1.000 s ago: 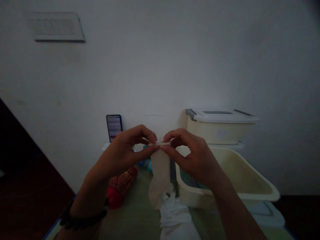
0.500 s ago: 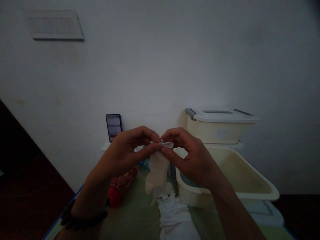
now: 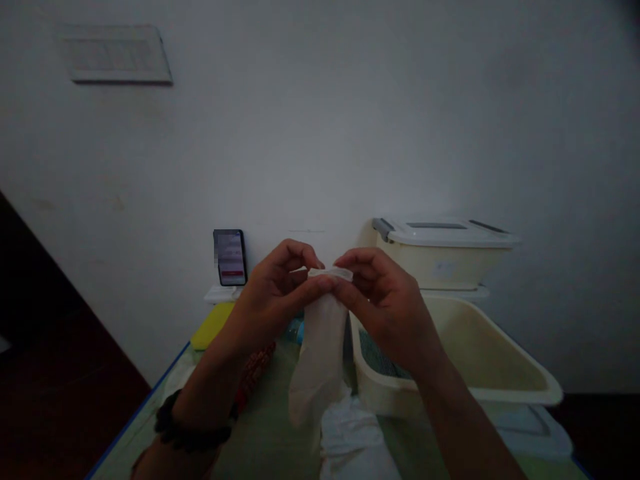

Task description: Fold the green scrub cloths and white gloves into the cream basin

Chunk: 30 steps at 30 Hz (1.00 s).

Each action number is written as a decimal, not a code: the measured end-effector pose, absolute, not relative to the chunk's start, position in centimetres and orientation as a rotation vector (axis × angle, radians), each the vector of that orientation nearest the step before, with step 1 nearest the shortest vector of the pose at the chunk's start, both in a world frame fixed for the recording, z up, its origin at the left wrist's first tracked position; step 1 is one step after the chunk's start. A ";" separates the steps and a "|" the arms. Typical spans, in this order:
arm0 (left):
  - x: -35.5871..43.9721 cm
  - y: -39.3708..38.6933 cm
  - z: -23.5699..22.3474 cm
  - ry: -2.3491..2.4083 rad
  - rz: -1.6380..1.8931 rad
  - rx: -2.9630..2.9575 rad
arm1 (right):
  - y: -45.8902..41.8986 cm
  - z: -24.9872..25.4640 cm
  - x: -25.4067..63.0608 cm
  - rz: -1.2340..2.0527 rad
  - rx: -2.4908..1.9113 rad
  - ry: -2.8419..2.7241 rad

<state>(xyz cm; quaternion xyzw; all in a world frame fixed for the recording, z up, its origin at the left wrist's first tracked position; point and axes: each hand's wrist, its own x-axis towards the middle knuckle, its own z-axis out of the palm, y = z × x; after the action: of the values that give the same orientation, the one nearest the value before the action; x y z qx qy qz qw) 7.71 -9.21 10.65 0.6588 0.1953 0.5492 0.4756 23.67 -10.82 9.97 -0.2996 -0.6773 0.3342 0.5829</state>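
A pale thin sock (image 3: 323, 353) hangs toe-down at the centre, its cuff uppermost and partly spread. My left hand (image 3: 280, 287) pinches the left side of the cuff, thumb in front and fingers behind. On the other side, my right hand (image 3: 385, 307) grips the cuff the same way, the two thumbs almost meeting. Below the sock, a gathered white cloth (image 3: 355, 440) lies on the green table covering (image 3: 270, 440). A red patterned thing (image 3: 255, 370) is partly hidden behind my left forearm.
To the right stands an open cream tub (image 3: 515, 395) with something dark and greenish inside. Behind it is a lidded cream box (image 3: 445, 263). A phone (image 3: 231, 257) leans upright against the wall at the back left, near a yellow flat item (image 3: 213, 327).
The sock now hangs longer and straighter, with its foot shape showing. Its cuff is wider between my fingers, and both hands have risen slightly. The yellow item has come into view.
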 end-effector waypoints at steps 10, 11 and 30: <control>8.1 -8.6 10.5 0.493 1.444 1.401 | -10.8 10.1 23.2 1.046 -0.676 -1.575; 8.2 -8.6 10.4 0.490 1.408 1.404 | -10.9 10.3 23.2 1.038 -0.664 -1.564; 7.1 -8.0 10.0 0.448 1.218 1.442 | -10.7 10.0 23.1 0.847 -0.791 -1.630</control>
<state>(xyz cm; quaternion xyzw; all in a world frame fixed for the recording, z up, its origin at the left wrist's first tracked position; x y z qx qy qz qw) 7.06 -7.98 10.05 0.6133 0.1903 0.5179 0.5652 23.06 -10.75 9.97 -0.3326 -0.6859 0.3563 0.5404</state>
